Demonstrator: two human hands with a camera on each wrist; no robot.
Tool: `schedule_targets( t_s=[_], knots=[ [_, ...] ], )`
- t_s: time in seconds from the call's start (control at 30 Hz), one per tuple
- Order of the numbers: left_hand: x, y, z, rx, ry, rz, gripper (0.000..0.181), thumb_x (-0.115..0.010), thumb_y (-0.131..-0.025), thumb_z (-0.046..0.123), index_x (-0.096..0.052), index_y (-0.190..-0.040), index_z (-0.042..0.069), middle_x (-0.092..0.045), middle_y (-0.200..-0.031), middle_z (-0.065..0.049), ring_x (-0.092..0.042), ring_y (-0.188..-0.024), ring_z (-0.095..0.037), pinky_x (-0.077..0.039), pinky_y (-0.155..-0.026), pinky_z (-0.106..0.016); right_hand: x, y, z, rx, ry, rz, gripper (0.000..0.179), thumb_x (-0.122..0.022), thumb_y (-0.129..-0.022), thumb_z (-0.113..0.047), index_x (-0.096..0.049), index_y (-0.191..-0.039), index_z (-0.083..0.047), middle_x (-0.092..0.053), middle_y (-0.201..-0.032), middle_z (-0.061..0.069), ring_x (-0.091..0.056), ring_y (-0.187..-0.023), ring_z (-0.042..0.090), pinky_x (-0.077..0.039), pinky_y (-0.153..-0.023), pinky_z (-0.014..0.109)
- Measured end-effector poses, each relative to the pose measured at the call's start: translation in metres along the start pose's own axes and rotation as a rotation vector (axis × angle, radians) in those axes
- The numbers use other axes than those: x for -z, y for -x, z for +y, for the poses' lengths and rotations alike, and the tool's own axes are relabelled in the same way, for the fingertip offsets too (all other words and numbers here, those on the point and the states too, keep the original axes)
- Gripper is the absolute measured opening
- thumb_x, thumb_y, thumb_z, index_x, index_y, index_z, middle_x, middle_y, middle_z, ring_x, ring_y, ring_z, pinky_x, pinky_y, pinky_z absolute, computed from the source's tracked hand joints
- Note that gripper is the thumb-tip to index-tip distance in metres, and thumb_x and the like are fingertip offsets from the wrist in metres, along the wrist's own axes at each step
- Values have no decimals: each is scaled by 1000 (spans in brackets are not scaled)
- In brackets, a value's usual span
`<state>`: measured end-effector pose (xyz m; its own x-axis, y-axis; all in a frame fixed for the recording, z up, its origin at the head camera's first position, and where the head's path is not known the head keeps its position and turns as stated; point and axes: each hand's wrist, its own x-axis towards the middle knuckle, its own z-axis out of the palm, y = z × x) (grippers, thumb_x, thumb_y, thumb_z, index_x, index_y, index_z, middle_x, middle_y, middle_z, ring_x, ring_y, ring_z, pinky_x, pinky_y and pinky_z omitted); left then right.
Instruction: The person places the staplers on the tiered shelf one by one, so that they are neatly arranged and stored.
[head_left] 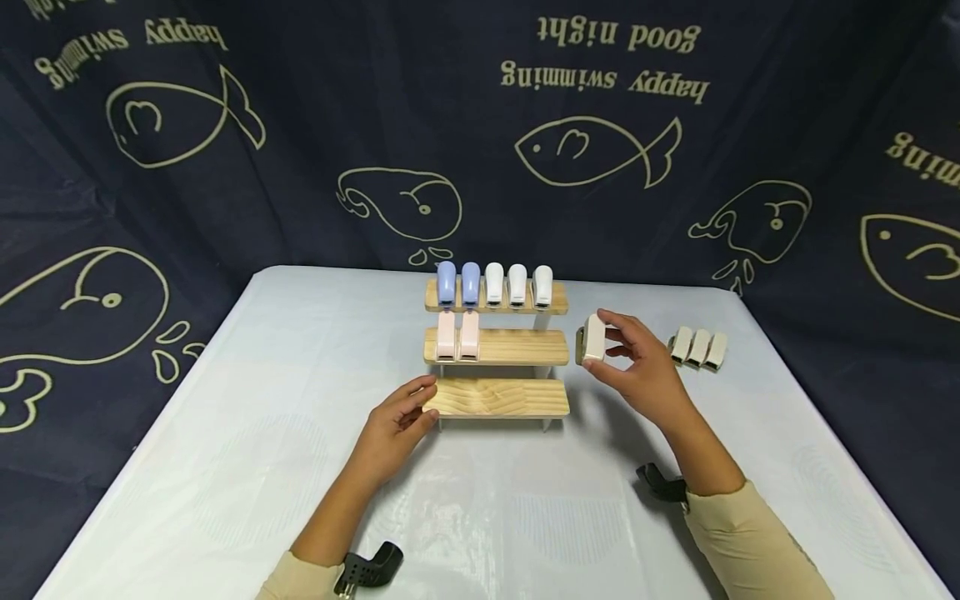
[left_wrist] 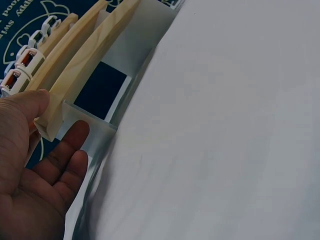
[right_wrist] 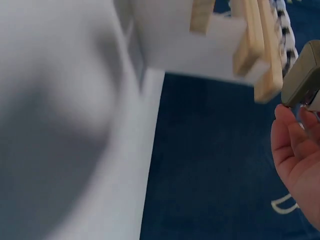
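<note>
A three-tier wooden display shelf (head_left: 495, 398) stands mid-table. My left hand (head_left: 399, 427) is at the left end of its lowest board, thumb and forefinger holding the two corners; in the left wrist view the other fingers (left_wrist: 62, 170) hang beside the clear support. To the right of the middle tier, my right hand (head_left: 639, 367) pinches a cream mini stapler (head_left: 594, 338) between thumb and fingers, held upright in the air. Two pink mini staplers (head_left: 457, 337) stand at the left of the middle tier. The top tier bears two blue staplers (head_left: 458, 283) and three white staplers (head_left: 517, 285).
Three more cream staplers (head_left: 698, 347) lie in a row on the white-covered table (head_left: 225, 467), right of my right hand. Behind the table hangs a dark blue cloth (head_left: 300, 200) with fish drawings. Each wrist wears a black strap mount (head_left: 371, 568).
</note>
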<state>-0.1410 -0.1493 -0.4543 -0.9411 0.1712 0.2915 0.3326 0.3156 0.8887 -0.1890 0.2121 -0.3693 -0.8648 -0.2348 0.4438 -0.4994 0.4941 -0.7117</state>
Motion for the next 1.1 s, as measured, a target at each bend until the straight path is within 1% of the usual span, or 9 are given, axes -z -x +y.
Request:
schedule_targets(
  t_s=[0.07,0.2,0.3,0.37,0.47,0.67,0.9,1.07,1.1],
  knots=[
    [0,0,0,5,4,-2,44,-69,-95,13,-59,-135,-2,-52,-145,-3,-57,-123,-23,-53,-94,-30,-8,-2,-4,9,2,-12,73,-82,-81,-2,-48,-146,-7,-55,-134,8,-58,-116,20,-51,-88,28],
    [0,0,1,14,6,-1,44,-69,-95,14,-59,-135,-1,-52,-145,-2,-56,-124,-23,-52,-94,-31,-21,-6,-12,50,2,-32,74,-83,-79,0,-48,-145,-4,-55,-135,11,-59,-117,27,-52,-88,38],
    [0,-1,1,9,2,-1,44,-69,-95,14,-59,-135,-1,-52,-146,-4,-55,-125,-24,-53,-94,-32,-30,-10,-17,84,-14,-43,74,-84,-78,1,-49,-144,-3,-55,-135,12,-60,-115,27,-53,-86,43],
    [0,-1,0,4,-1,-1,44,-69,-95,14,-59,-135,-1,-52,-146,-4,-55,-125,-24,-52,-95,-32,-35,-12,-20,98,-34,-55,73,-83,-79,0,-50,-143,-3,-54,-136,11,-61,-115,26,-53,-86,45],
    [-1,-1,-1,-4,-7,-1,43,-69,-95,13,-59,-135,-1,-52,-146,-4,-55,-125,-24,-52,-95,-32,-43,-15,-25,94,-52,-83,71,-83,-81,-5,-50,-144,-6,-54,-137,8,-60,-114,24,-53,-87,45],
    [-1,0,-2,-7,-5,5,43,-69,-95,12,-59,-135,-1,-53,-145,-2,-54,-126,-23,-52,-95,-28,-60,-20,-34,44,-71,-132,67,-81,-86,-18,-51,-145,-11,-53,-139,4,-58,-116,22,-53,-93,42],
    [-1,1,-2,-20,-7,13,43,-70,-94,10,-59,-134,-2,-53,-145,-5,-56,-123,-26,-53,-93,-29,-77,-26,-39,53,-80,-137,66,-81,-85,-16,-51,-144,-8,-52,-140,5,-58,-118,23,-52,-95,38],
    [-1,1,-2,-22,9,10,43,-70,-94,11,-59,-134,-2,-53,-145,-6,-58,-121,-25,-53,-93,-30,-87,-30,-39,73,-31,-121,65,-83,-84,-19,-54,-142,-10,-56,-135,4,-60,-115,20,-53,-94,35],
    [-1,1,3,-17,9,11,43,-70,-94,9,-59,-133,-4,-53,-144,-8,-58,-120,-27,-53,-93,-32,-88,-31,-38,81,-22,-118,64,-83,-84,-19,-54,-141,-10,-57,-134,5,-61,-115,20,-53,-94,35]
  ],
)
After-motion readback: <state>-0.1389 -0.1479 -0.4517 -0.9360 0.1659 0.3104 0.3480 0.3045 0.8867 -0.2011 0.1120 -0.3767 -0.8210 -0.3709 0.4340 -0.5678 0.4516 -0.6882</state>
